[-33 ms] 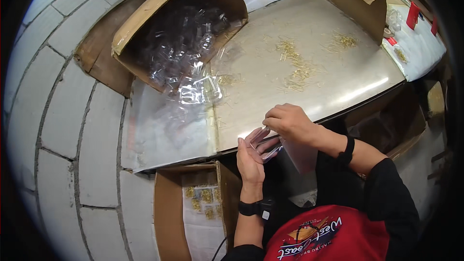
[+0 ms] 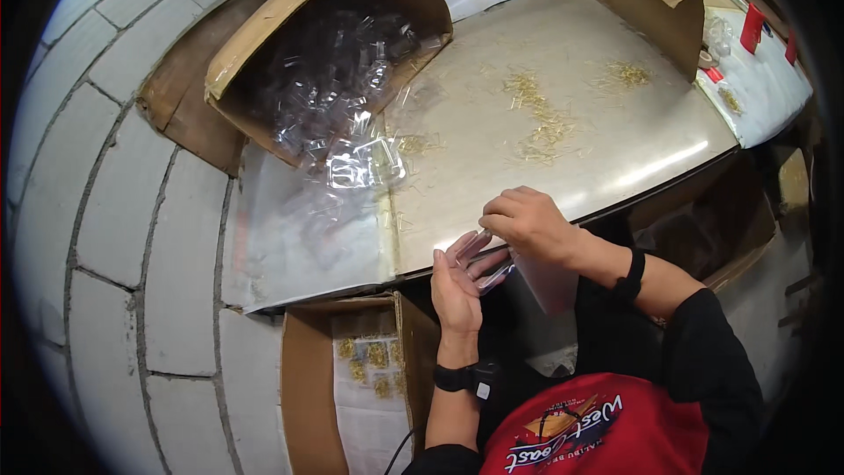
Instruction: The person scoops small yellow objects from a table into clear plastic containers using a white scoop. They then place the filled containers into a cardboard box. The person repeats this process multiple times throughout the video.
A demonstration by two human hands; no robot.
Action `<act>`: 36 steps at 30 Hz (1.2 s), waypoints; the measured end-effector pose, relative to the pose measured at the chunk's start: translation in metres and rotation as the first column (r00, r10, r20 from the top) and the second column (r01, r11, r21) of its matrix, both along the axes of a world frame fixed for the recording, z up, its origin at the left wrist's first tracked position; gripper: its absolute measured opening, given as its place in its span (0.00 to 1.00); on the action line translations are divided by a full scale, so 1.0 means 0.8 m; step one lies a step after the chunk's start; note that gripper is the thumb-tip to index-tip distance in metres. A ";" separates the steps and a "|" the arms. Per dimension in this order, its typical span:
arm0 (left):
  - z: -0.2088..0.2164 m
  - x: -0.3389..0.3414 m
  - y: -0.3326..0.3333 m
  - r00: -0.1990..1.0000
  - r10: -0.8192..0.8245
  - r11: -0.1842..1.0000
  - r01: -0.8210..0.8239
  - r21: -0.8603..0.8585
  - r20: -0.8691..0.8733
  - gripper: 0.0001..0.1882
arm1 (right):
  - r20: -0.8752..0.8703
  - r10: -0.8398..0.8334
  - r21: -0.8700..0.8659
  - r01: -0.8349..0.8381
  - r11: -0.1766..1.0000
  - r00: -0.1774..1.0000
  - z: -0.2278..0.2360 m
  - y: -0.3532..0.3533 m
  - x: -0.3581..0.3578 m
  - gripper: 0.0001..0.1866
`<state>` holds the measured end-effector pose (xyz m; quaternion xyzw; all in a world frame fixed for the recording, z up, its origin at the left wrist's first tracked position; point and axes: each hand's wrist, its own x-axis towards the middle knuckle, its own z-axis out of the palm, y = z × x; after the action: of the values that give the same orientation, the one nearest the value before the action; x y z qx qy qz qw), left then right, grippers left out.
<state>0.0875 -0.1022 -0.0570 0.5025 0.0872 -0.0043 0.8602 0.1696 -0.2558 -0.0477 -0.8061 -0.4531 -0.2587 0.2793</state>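
At the upper left of the frame, a tilted brown cardboard box (image 2: 272,19) contains many loose clear plastic packages (image 2: 356,163). Near the centre, the left hand (image 2: 457,288) grasps a transparent rigid plastic shell (image 2: 497,278) along its palm and fingers. This shell lies between both hands; the right hand (image 2: 529,222) pinches its upper end.

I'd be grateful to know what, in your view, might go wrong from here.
The clear plastic piece between the left hand and the right hand, at the front edge of the table, might slip and drop. The loose gold-coloured slivers could scatter if brushed. The clear packages heaped at the cardboard box's mouth might slide farther out.
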 end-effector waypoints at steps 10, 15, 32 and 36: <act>-0.018 0.022 0.015 0.998 0.062 0.993 -0.059 0.105 -0.024 0.29 | 0.051 0.134 -0.175 -0.124 0.977 0.990 -0.019 0.025 0.012 0.12; -0.014 0.046 0.040 0.984 0.175 0.965 -0.166 0.201 -0.025 0.28 | -0.112 0.161 -0.257 -0.185 0.948 0.981 -0.002 0.057 0.035 0.11; -0.040 0.057 0.093 0.958 0.285 0.953 -0.281 0.116 -0.024 0.13 | -0.231 -0.739 -0.023 0.755 0.655 0.633 -0.044 -0.039 0.271 0.13; -0.041 0.059 0.090 0.962 0.268 0.960 -0.263 0.094 -0.043 0.12 | -0.385 -0.648 -0.141 0.652 0.745 0.658 -0.021 -0.099 0.307 0.08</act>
<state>0.1348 -0.0303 -0.0898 0.5229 0.1776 0.1011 0.8275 0.4153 -0.3354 -0.0645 -0.9484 -0.0652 -0.1684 0.2606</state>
